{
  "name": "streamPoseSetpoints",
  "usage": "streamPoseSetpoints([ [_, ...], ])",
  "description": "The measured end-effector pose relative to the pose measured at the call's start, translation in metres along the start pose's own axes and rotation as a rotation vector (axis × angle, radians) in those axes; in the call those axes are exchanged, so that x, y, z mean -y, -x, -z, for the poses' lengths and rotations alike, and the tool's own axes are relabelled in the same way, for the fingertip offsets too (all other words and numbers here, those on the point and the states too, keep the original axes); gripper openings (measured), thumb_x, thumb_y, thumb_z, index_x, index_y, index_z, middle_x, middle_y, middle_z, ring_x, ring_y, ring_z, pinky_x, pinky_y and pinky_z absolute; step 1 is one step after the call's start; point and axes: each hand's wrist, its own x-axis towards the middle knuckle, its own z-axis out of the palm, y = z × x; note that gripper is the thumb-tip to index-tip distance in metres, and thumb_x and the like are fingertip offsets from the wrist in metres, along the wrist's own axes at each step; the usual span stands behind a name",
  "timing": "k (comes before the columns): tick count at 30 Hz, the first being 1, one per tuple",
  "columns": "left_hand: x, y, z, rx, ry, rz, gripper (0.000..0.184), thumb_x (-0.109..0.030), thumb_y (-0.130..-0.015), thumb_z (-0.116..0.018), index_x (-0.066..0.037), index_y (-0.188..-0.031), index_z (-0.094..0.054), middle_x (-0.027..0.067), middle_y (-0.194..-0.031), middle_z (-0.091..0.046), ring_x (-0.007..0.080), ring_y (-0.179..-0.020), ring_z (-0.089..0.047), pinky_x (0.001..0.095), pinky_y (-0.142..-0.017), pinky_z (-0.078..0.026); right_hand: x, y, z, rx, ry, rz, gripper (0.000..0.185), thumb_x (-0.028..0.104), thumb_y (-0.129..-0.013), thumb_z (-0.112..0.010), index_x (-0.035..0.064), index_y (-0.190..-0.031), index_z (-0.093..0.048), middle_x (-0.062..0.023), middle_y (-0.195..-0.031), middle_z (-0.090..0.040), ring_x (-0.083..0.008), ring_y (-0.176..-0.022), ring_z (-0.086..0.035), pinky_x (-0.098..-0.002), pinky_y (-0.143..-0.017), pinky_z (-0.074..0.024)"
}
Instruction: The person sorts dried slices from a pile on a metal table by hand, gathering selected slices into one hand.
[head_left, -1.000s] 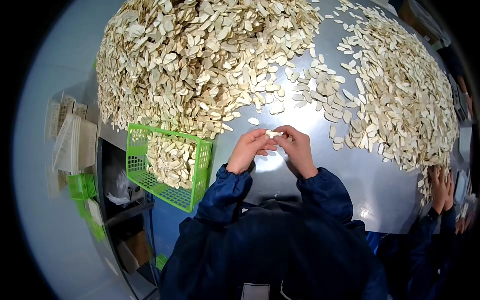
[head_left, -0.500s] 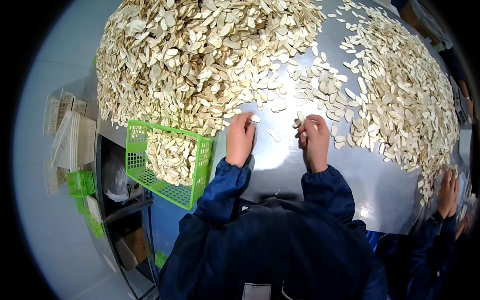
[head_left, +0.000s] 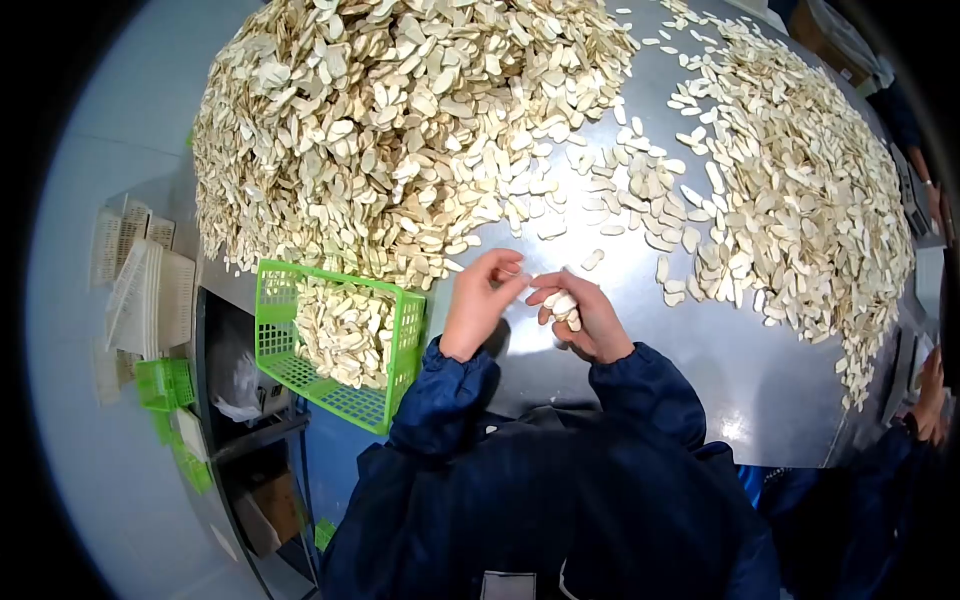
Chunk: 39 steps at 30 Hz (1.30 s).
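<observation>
Pale, flat slices lie in a tall heap [head_left: 400, 130] at the upper left of the metal table [head_left: 540, 375]. My left hand [head_left: 482, 303] has its thumb and fingertips closed on a small pale slice near the table's middle. Close beside it, my right hand [head_left: 592, 318] is curled around several slices [head_left: 562, 307], which show between its fingers. One loose slice [head_left: 592, 260] lies just beyond my right hand. A green basket [head_left: 406, 340] with many slices in it stands tilted to the left of my left hand.
A second pile of slices [head_left: 800, 190] covers the table's right side. At the far right is a co-worker's hand [head_left: 930, 395]. White crates [head_left: 165, 295] and a small green basket [head_left: 163, 383] stand at the left, beside a dark shelf.
My hands moved apart, then came back together at the table's middle. My right hand now shows several slices. The co-worker's hands shifted away from the right pile.
</observation>
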Motion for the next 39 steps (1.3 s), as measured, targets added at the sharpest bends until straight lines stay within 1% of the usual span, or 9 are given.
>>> streamPoseSetpoints([
  [4, 0.039, -0.026, 0.007, -0.168, -0.151, 0.039, 0.032, -0.009, -0.084, -0.062, 0.000, -0.115, -0.059, 0.0097, -0.081, -0.062, 0.0182, -0.070, -0.058, 0.0296, -0.067, -0.047, -0.016, -0.005, -0.010, 0.029, 0.028, -0.137, 0.038, 0.005, -0.087, -0.053, -0.0012, -0.124, -0.048, -0.0095, -0.081, -0.057, -0.0103, -0.057, -0.049, -0.0194, -0.039, -0.0341],
  [6, 0.043, -0.040, 0.002, -0.197, -0.286, -0.018, 0.035, -0.008, -0.084, -0.060, -0.001, -0.118, -0.057, 0.0123, -0.081, -0.061, 0.0235, -0.071, -0.059, 0.0328, -0.068, -0.048, -0.018, -0.005, -0.016, 0.005, 0.032, -0.193, 0.050, 0.008, -0.086, -0.054, 0.0009, -0.133, -0.037, -0.0106, -0.085, -0.057, -0.0110, -0.058, -0.050, -0.0211, -0.041, -0.0326],
  [11, 0.037, -0.061, -0.007, -0.192, -0.499, -0.081, 0.036, -0.014, -0.085, -0.059, -0.007, -0.120, -0.058, 0.0151, -0.088, -0.057, 0.0323, -0.084, -0.058, 0.0396, -0.073, -0.047, 0.041, 0.009, 0.055, -0.362, -0.201, 0.383, 0.054, 0.005, -0.085, -0.051, 0.0046, -0.137, -0.035, -0.0058, -0.085, -0.055, -0.0065, -0.055, -0.046, -0.0174, -0.041, -0.0326],
  [16, 0.024, -0.069, -0.027, -0.267, -0.645, -0.153, 0.025, -0.015, -0.082, -0.062, -0.003, -0.104, -0.061, 0.0172, -0.089, -0.059, 0.0355, -0.082, -0.059, 0.0419, -0.072, -0.048, 0.083, 0.037, 0.081, -0.279, -0.195, 0.693, 0.038, 0.005, -0.092, -0.048, 0.0026, -0.130, -0.043, -0.0042, -0.085, -0.055, -0.0075, -0.056, -0.046, -0.0179, -0.040, -0.0336],
  [26, 0.027, -0.052, -0.018, -0.186, -0.302, 0.005, 0.024, -0.012, -0.080, -0.062, 0.005, -0.099, -0.064, 0.0191, -0.079, -0.064, 0.0333, -0.072, -0.061, 0.0376, -0.066, -0.048, 0.064, 0.020, 0.062, -0.217, -0.083, 0.558, 0.022, 0.007, -0.093, -0.051, 0.0003, -0.114, -0.054, -0.0060, -0.080, -0.060, -0.0095, -0.052, -0.051, -0.0199, -0.040, -0.0339],
  [27, 0.033, -0.053, -0.020, -0.178, -0.467, -0.157, 0.028, -0.014, -0.082, -0.064, 0.002, -0.105, -0.063, 0.0170, -0.085, -0.067, 0.0206, -0.069, -0.063, 0.0309, -0.062, -0.049, 0.064, 0.019, 0.060, -0.256, -0.064, 0.547, 0.022, 0.007, -0.092, -0.052, 0.0000, -0.113, -0.054, -0.0055, -0.078, -0.060, -0.0093, -0.051, -0.050, -0.0201, -0.039, -0.0337],
  [30, 0.035, -0.050, -0.041, -0.139, -0.436, -0.252, 0.032, -0.014, -0.083, -0.064, 0.002, -0.110, -0.061, 0.0163, -0.088, -0.066, 0.0190, -0.070, -0.063, 0.0314, -0.062, -0.049, 0.065, 0.025, 0.054, -0.207, 0.049, 0.454, 0.022, 0.006, -0.091, -0.051, -0.0006, -0.112, -0.055, -0.0053, -0.077, -0.059, -0.0087, -0.049, -0.049, -0.0200, -0.038, -0.0330],
  [35, 0.004, -0.063, -0.058, 0.206, 0.245, 0.088, 0.027, -0.011, -0.094, -0.051, 0.002, -0.115, -0.059, 0.0058, -0.091, -0.064, 0.0105, -0.073, -0.062, 0.0206, -0.055, -0.049, 0.058, 0.037, 0.027, 0.143, 0.261, -0.115, 0.049, 0.005, -0.086, -0.050, 0.0013, -0.134, -0.040, -0.0083, -0.075, -0.060, -0.0093, -0.042, -0.044, -0.0210, -0.037, -0.0362],
  [39, 0.004, -0.103, -0.044, -0.162, -0.400, -0.326, 0.026, -0.002, -0.080, -0.056, -0.002, -0.104, -0.063, 0.0178, -0.092, -0.059, 0.0357, -0.085, -0.058, 0.0395, -0.077, -0.047, 0.037, 0.032, 0.012, 0.064, 0.303, -0.220, 0.065, 0.003, -0.084, -0.050, -0.0001, -0.142, -0.023, -0.0118, -0.077, -0.061, -0.0131, -0.048, -0.050, -0.0240, -0.040, -0.0403],
])
